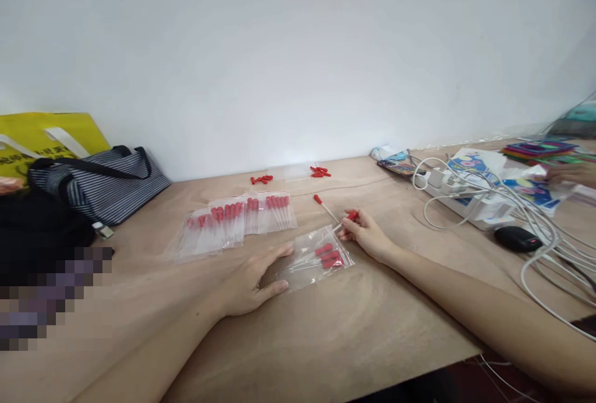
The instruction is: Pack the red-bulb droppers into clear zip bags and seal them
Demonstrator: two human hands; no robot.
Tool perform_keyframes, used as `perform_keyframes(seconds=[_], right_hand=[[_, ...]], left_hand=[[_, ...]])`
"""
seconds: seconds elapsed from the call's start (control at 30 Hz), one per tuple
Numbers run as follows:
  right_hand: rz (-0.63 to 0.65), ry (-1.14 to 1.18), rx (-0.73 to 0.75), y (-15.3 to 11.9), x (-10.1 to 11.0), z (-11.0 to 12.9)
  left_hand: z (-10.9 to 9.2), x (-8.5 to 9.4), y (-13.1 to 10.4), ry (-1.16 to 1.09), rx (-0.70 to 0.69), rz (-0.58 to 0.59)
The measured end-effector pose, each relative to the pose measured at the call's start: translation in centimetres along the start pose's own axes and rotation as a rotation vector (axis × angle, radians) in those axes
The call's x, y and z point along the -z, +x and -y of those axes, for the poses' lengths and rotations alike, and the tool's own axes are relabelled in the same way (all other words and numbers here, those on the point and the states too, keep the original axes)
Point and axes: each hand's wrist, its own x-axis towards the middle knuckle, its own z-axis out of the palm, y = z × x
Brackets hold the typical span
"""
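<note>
The clear bag (pixel 310 260) fills the gap between my left hand (pixel 249 282) and my right hand (pixel 367 236). Ahead of my left, a row of packed bags (pixel 235 229) stands in the way; a loose dropper (pixel 328 210) crosses just beyond my right fingertips. On my near side of the clear bag, bare table (pixel 335 328) leaves a passage. Right of my right hand, there's room until the power strip (pixel 493 210) and mouse (pixel 516 238).
</note>
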Motion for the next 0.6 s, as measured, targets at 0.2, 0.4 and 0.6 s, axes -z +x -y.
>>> perform_keyframes(seconds=[0.2, 0.4, 0.6], right_hand=[[0.213, -0.175, -0.019, -0.5, 0.3, 0.6], [0.301, -0.228, 0.004, -0.9, 0.1, 0.4], [0.385, -0.24, -0.047, -0.3, -0.3, -0.4]], left_hand=[[-0.2, 0.1, 0.1, -0.022, 0.0, 0.005], [-0.3, 0.0, 0.1, -0.026, 0.0, 0.007], [-0.3, 0.1, 0.2, -0.036, -0.022, 0.001]])
